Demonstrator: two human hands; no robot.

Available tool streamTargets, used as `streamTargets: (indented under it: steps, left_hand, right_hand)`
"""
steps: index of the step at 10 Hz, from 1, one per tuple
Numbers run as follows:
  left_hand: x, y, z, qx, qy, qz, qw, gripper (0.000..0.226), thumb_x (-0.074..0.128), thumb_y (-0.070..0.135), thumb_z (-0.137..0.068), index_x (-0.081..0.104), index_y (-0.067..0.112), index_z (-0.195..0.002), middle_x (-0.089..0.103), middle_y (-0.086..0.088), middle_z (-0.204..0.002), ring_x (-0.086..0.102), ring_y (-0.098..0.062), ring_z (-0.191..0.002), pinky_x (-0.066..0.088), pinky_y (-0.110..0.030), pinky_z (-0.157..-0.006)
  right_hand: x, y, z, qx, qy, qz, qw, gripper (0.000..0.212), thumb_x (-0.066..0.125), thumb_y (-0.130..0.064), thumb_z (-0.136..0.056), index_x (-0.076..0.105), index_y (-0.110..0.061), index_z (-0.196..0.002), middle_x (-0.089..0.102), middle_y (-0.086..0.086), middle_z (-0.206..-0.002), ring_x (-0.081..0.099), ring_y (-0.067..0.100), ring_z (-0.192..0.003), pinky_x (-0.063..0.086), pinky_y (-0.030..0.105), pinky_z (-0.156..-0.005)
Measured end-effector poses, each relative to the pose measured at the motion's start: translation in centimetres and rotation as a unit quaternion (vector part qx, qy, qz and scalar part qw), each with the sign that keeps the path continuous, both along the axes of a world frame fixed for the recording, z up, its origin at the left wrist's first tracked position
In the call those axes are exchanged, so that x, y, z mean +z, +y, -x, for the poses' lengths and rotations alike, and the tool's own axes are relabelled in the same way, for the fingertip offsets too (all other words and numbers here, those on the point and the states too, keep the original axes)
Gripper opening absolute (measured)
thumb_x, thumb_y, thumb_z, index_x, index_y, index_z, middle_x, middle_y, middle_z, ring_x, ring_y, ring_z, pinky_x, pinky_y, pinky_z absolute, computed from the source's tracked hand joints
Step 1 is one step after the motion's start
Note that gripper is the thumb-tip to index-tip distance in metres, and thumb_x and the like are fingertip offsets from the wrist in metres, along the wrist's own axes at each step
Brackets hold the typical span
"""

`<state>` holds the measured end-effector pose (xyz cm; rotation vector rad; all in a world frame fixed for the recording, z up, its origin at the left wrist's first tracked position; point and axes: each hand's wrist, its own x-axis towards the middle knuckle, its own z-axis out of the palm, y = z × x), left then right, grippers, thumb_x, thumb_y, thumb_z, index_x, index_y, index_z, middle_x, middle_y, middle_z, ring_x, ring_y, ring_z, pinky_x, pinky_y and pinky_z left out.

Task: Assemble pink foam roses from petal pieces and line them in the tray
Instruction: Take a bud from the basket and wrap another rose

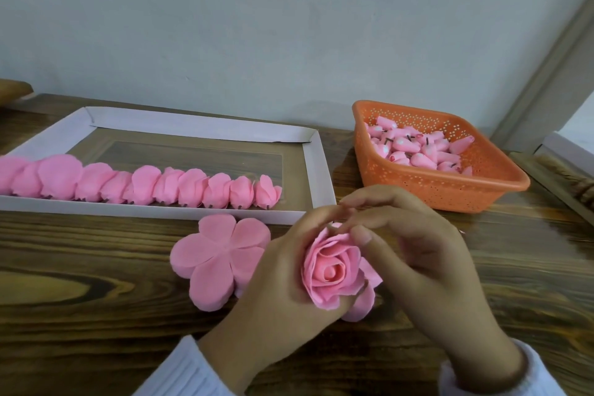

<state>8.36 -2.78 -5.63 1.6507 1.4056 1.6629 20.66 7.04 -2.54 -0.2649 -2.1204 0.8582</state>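
Dark wood-grain table (96, 315). Just left of the grip on the rose (331, 270), flat petal pieces (218, 260), stacked. Beyond these and leftward, white tray (316, 170). Beyond and rightward, orange basket (434, 193), apart from tray.

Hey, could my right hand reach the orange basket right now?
Probably yes: the orange basket sits just beyond the right hand with nothing between them, though that hand is busy pinching a petal of the rose.
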Motion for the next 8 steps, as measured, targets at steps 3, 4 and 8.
streamTargets:
  steps: [3,4,8]
  left_hand:
    - [0.3,-0.1,-0.1,0.008,0.000,0.028,1.000,0.078,0.074,0.009,-0.066,0.048,0.072,-0.105,0.050,0.054,-0.101,0.046,0.029,-0.100,0.034,0.007,-0.079]
    - [-0.2,-0.1,-0.2,0.027,-0.033,0.048,0.998,0.049,0.077,0.019,-0.062,0.061,0.050,-0.096,0.062,0.041,-0.092,0.052,0.024,-0.096,0.043,0.000,-0.079]
    - [-1.2,0.3,0.7,-0.164,-0.235,0.108,0.952,0.031,0.073,0.021,-0.073,0.066,0.014,-0.102,0.064,0.005,-0.075,0.061,-0.011,-0.072,0.048,-0.054,-0.083]
  right_hand:
    - [0.4,0.4,-0.2,-0.071,-0.029,-0.078,0.994,0.017,0.066,-0.035,-0.079,0.070,-0.019,-0.078,0.065,-0.006,-0.097,0.062,0.007,-0.097,0.048,0.018,-0.081]
    - [0.1,0.4,-0.1,-0.081,-0.030,-0.088,0.992,0.012,0.067,-0.032,-0.079,0.065,-0.021,-0.080,0.065,-0.007,-0.095,0.062,0.008,-0.096,0.049,0.021,-0.081]
    - [0.3,0.9,-0.8,0.055,-0.066,0.038,0.996,0.019,0.055,-0.006,-0.078,0.073,-0.007,-0.082,0.067,-0.002,-0.101,0.065,0.022,-0.100,0.051,0.041,-0.083]
